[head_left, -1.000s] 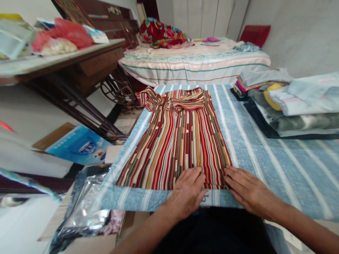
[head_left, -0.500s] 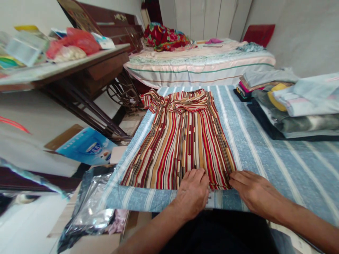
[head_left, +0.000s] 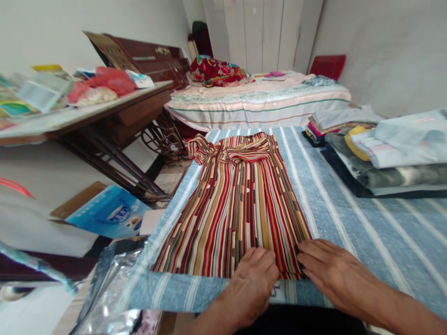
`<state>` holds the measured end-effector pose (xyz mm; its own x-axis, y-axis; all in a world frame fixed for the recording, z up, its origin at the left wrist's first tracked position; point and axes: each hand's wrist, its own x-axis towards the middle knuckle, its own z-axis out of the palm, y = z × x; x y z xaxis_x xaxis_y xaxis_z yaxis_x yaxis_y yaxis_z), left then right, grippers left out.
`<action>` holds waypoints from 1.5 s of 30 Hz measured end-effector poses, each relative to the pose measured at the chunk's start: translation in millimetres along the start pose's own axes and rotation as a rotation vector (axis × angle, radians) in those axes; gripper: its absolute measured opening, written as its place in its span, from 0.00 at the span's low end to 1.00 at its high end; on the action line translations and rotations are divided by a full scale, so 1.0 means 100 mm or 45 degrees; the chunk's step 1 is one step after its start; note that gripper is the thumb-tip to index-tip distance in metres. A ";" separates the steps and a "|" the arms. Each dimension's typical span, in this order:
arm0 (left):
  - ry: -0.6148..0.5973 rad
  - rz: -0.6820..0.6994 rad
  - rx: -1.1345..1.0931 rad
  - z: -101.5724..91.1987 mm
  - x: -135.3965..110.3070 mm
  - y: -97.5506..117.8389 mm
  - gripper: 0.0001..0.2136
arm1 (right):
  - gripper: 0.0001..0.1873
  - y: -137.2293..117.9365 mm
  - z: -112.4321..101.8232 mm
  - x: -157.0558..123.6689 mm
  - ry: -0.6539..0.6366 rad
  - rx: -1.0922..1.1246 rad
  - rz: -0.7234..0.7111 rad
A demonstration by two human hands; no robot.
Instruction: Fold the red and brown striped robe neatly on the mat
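A striped garment (head_left: 240, 209) in red, tan, cream and dark brown lies spread on a blue-and-white striped cloth (head_left: 335, 218). It flares toward me, and a gathered, knotted band of the same fabric crosses its far, narrower end. My left hand (head_left: 253, 286) is closed, its bent fingers on the near hem right of the middle. At the right corner of that hem, my right hand (head_left: 331, 270) has its fingers pressed together on the garment's edge. Both thumbs are mostly hidden, and so is the fabric beneath the fingers.
Folded clothes (head_left: 391, 153) are stacked at the right. Behind stands a bed (head_left: 258, 104) with a red floral bundle (head_left: 216, 70). A sewing-machine table (head_left: 115, 109) piled with bags is at the left, above a blue box (head_left: 111, 211) and clear plastic packaging (head_left: 115, 288).
The whole scene sits lower in view as the camera has tilted up. My right hand has shifted slightly left along the hem, closer to my left hand. The garment stays spread out.
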<state>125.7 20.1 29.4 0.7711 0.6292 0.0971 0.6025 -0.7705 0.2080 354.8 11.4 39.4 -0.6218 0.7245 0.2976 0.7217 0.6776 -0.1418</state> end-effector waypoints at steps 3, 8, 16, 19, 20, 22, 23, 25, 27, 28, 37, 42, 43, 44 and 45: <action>0.000 0.050 -0.001 0.07 -0.02 -0.06 0.06 | 0.16 -0.02 0.18 0.07 0.146 -0.032 0.001; -0.020 0.175 -0.014 0.33 -0.01 -0.25 0.06 | 0.22 -0.01 0.49 0.07 0.187 -0.271 -0.164; -0.086 -0.009 -0.180 -0.33 0.33 -0.56 0.03 | 0.15 0.34 0.30 0.48 0.187 -0.164 -0.099; -0.032 -0.306 -0.075 -0.65 0.59 -0.97 0.05 | 0.15 0.69 0.39 0.83 0.187 -0.036 0.109; -0.021 -0.440 -0.006 -0.72 0.69 -1.16 0.06 | 0.15 0.82 0.45 0.97 0.196 0.003 0.150; 0.007 -0.761 0.132 -0.80 0.89 -1.57 0.07 | 0.14 1.10 0.58 1.29 0.220 0.058 0.207; 0.015 -0.914 0.181 -0.82 0.99 -1.76 0.08 | 0.13 1.23 0.64 1.47 0.224 0.068 0.229; 0.027 -1.140 0.226 -0.82 1.19 -2.09 0.10 | 0.12 1.45 0.75 1.83 0.233 0.058 0.268; 0.040 -1.281 0.225 -0.77 1.38 -2.31 0.15 | 0.12 1.64 0.82 2.17 0.257 0.039 0.304; 0.042 -1.324 0.213 -0.73 1.46 -2.38 0.17 | 0.12 1.71 0.86 2.32 0.275 0.035 0.320; 0.297 -1.323 0.257 -0.34 1.92 -2.58 0.20 | 0.31 2.05 1.23 2.81 0.289 0.076 0.151; 0.333 -1.218 0.247 -0.37 1.91 -2.70 0.10 | 0.15 2.05 1.45 2.76 0.321 0.135 0.164; 0.325 -1.220 0.239 -0.41 1.89 -2.72 0.11 | 0.14 2.06 1.46 2.76 0.328 0.163 0.179; 0.322 -1.230 0.242 -0.45 1.86 -2.74 0.12 | 0.15 2.07 1.46 2.76 0.335 0.197 0.194; 0.329 -1.234 0.257 -0.50 1.82 -2.76 0.13 | 0.16 2.08 1.46 2.76 0.346 0.237 0.208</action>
<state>89.5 352.9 38.7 -0.1199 0.9752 0.1862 0.9852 0.0938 0.1434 288.8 370.8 -45.6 -0.3812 0.7820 0.4931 0.7214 0.5852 -0.3703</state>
